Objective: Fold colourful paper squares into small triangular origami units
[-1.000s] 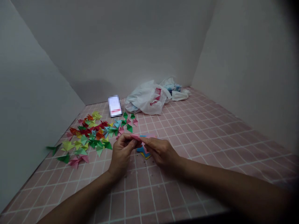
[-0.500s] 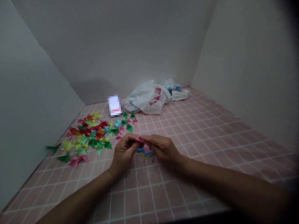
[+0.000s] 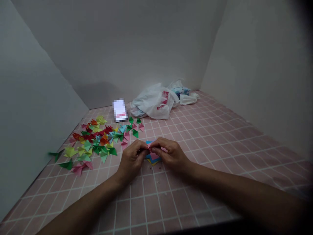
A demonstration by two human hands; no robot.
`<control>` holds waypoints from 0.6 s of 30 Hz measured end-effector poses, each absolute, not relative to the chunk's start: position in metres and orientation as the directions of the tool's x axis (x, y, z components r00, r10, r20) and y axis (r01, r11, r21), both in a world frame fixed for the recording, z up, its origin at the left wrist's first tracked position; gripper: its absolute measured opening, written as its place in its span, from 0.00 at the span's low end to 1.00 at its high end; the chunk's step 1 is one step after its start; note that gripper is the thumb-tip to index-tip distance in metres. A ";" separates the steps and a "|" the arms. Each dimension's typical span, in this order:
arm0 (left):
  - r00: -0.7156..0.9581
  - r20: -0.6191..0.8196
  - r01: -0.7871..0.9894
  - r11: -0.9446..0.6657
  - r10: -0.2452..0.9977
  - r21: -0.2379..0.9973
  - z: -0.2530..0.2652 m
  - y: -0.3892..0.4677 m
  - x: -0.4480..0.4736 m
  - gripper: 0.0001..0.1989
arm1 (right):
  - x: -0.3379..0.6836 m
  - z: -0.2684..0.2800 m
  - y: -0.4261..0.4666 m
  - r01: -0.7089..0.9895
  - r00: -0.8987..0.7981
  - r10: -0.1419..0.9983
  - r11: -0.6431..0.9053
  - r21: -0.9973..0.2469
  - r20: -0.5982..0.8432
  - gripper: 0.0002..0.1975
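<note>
1) A small pink paper [image 3: 149, 147] is pinched at the grip, between the left hand [image 3: 132, 157] and right hand [image 3: 171, 154]; it could be torn by uneven pulling
2) Folds could be skewed, the paper being mostly hidden by fingers
3) Paper sheets [image 3: 154, 160] beneath the grip could be nudged by a lowered hand

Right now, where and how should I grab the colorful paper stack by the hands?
Probably best to pinch the near corner of the paper stack, coming in low from the person's side. That corner points toward the person and shows in the open, with yellow and blue layers poking out. The left hand and right hand hide other parts, pinching a small pink paper.
</note>
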State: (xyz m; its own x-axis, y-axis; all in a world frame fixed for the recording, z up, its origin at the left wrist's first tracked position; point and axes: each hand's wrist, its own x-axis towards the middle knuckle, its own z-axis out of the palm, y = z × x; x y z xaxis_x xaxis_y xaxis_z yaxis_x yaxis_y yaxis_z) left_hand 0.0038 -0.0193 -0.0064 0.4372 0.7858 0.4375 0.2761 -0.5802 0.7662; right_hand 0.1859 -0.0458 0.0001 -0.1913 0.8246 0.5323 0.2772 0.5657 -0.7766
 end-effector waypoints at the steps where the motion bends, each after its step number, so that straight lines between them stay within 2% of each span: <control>1: 0.439 0.442 0.290 -0.588 0.783 0.755 -0.006 -0.019 0.004 0.05 | 0.186 0.000 -0.046 0.281 -0.198 0.830 0.557 -0.781 0.521 0.05; 11: 0.486 0.493 0.362 -0.680 0.721 0.638 -0.004 -0.019 0.005 0.08 | 0.187 -0.001 -0.046 0.329 -0.222 0.835 0.550 -0.768 0.503 0.05; 18: 0.488 0.494 0.379 -0.685 0.719 0.623 -0.003 -0.021 0.006 0.08 | 0.186 -0.001 -0.048 0.344 -0.225 0.814 0.580 -0.738 0.535 0.06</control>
